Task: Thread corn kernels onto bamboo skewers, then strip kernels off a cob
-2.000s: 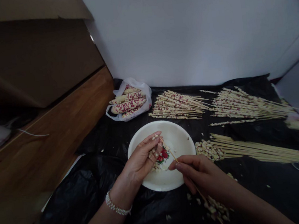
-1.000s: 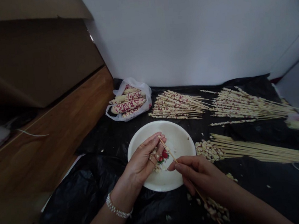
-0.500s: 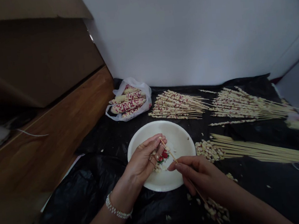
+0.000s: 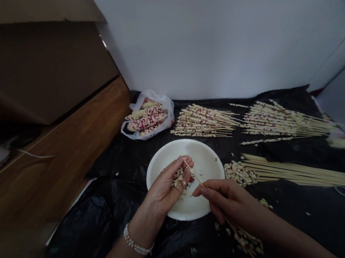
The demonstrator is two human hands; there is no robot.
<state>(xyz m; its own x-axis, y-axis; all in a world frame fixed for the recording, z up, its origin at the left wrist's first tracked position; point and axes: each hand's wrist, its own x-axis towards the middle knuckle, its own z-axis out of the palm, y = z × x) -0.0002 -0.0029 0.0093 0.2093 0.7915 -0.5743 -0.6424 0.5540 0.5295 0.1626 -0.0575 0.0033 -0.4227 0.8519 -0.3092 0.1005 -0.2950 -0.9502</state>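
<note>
– right hand (image 4: 224, 195)?
– pinching one skewer (image 4: 198, 178), slanted over the basin (image 4: 208, 158), tip toward eleven o'clock, tail toward five.
– left hand (image 4: 162, 189)?
– half-curled, kernels (image 4: 177, 177) cupped in the palm, thumb beside the skewer's tip; likely so stock sits close to the point. basin beneath, presumably to catch drops.
– surrounding lots?
– bare skewers (image 4: 297, 174), three o'clock, probably for easy reach; strung skewers (image 4: 202, 119), one o'clock; bagged cobs (image 4: 148, 121), eleven.
– illegible entries?
– any kernel gripped at the tip: cannot tell. red print (image 4: 191, 179): mostly covered. skewer: middle hidden by the right hand, tail cut off below.
</note>
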